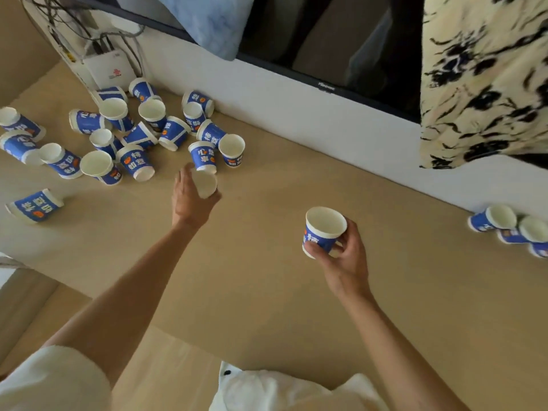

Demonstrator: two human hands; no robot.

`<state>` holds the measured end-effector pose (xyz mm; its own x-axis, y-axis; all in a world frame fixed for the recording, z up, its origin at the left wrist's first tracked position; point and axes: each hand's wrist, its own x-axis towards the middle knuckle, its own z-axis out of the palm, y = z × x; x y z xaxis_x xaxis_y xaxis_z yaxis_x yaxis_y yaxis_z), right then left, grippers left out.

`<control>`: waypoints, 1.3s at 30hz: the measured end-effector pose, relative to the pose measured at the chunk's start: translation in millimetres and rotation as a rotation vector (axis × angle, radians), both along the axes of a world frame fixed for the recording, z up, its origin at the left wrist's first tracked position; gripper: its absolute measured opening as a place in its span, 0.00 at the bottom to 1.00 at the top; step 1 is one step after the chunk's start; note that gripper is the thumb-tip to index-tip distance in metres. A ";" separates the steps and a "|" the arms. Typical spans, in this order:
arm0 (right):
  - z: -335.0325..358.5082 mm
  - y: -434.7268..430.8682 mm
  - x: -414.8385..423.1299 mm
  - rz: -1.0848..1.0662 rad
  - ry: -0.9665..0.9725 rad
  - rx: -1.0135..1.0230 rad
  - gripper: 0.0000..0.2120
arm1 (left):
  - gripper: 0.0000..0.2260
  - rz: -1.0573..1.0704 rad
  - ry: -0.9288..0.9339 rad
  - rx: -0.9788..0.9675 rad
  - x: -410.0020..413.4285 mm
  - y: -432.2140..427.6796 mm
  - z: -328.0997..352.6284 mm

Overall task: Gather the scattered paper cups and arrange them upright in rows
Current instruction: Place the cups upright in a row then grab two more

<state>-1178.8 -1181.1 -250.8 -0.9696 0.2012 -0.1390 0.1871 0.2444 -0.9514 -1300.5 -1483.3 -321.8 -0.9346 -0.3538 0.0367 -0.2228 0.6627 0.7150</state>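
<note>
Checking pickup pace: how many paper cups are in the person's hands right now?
2. One cup is gripped upright in the right hand; the other cup is in the left hand. Nested extras cannot be ruled out.

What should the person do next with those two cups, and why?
Probably move the right hand with its cup to the small group by the wall and set it upright there: that cup is held mouth-up, and the group seems to be the started row. The left hand grips another cup.
</note>
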 end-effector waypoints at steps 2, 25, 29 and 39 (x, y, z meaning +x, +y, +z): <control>1.4 5.4 0.9 -0.026 0.002 -0.019 0.30 | 0.36 -0.045 0.039 0.103 24.9 33.4 20.4; -17.1 287.9 112.6 -0.594 0.069 -0.147 0.29 | 0.34 -0.623 0.045 0.319 193.2 404.5 123.0; -27.0 366.2 137.2 -0.745 0.087 -0.169 0.29 | 0.34 -0.746 0.016 0.345 203.7 474.2 116.6; -71.4 534.7 149.4 -1.021 0.075 -0.066 0.29 | 0.32 -0.808 -0.093 0.331 230.3 604.7 99.3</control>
<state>-1029.4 -646.4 -322.2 -0.3467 0.9295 -0.1259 0.2160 -0.0515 -0.9750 -1070.2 -878.7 -222.5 -0.8978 0.4387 -0.0390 0.1583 0.4041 0.9009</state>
